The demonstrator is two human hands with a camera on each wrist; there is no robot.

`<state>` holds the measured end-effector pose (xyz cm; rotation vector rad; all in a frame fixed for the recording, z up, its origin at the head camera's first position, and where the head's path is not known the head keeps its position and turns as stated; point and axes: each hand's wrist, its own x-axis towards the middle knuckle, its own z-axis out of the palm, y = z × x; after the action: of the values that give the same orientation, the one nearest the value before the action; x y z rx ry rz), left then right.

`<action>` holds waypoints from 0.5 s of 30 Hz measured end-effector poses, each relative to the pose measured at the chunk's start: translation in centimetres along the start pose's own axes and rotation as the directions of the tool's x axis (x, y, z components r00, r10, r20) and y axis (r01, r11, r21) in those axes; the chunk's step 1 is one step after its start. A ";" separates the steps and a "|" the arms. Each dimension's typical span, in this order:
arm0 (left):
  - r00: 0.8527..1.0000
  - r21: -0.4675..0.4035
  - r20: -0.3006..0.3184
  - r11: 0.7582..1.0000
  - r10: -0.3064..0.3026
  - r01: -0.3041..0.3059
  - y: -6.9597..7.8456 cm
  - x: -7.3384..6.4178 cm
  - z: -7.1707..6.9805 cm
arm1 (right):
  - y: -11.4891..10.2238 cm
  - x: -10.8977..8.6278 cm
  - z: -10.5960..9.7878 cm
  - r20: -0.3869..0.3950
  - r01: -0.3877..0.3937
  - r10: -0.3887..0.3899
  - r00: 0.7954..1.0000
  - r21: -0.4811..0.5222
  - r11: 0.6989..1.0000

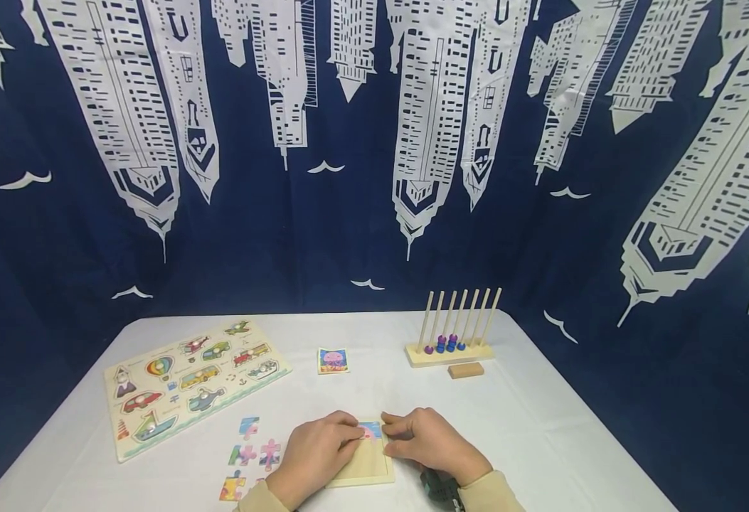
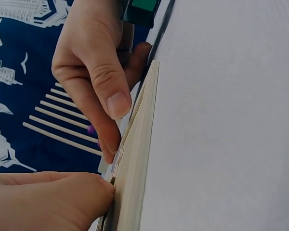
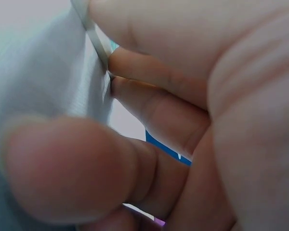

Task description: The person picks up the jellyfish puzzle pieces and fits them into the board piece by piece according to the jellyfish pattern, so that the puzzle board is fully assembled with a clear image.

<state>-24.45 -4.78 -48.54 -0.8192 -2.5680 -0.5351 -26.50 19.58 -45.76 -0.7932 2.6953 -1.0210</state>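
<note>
A small square wooden puzzle tray [image 1: 366, 466] lies on the table in front of me, with a blue and pink puzzle piece [image 1: 370, 429] along its far side. My left hand [image 1: 315, 451] covers the tray's left part, its bent fingertips and thumb pinching at the piece. At the tray's right edge my right hand [image 1: 434, 439] holds the rim between thumb and fingers. In the left wrist view the tray [image 2: 135, 159] appears edge-on, with the right hand [image 2: 94, 62] above it. The right wrist view shows fingers [image 3: 154, 103] against the thin rim. Both hands hide part of the tray.
Several loose jigsaw pieces [image 1: 243, 455] lie left of the left hand. A picture card [image 1: 332, 360] is farther back. A vehicle peg puzzle board [image 1: 185, 380] occupies the left; a bead rack [image 1: 449, 355] and wooden block [image 1: 466, 370] stand at back right.
</note>
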 end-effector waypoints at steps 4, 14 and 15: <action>1.000 0.011 -0.009 1.000 0.028 -0.028 0.0 0.0 0.1 | 0.0 0.0 0.0 -0.004 0.004 -0.004 1.000 -0.021 1.000; 0.999 -0.036 0.039 0.999 0.009 -0.008 0.2 0.0 -0.1 | 0.2 0.0 0.1 -0.007 0.012 -0.012 1.000 -0.050 0.999; 0.999 -0.050 0.037 0.999 -0.001 0.002 0.3 0.0 -0.2 | 0.2 0.0 0.1 -0.009 0.013 -0.014 1.000 -0.060 0.998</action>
<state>-24.26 -4.66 -48.28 -0.8516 -2.5987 -0.5916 -26.54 19.65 -45.93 -0.8200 2.7438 -0.9530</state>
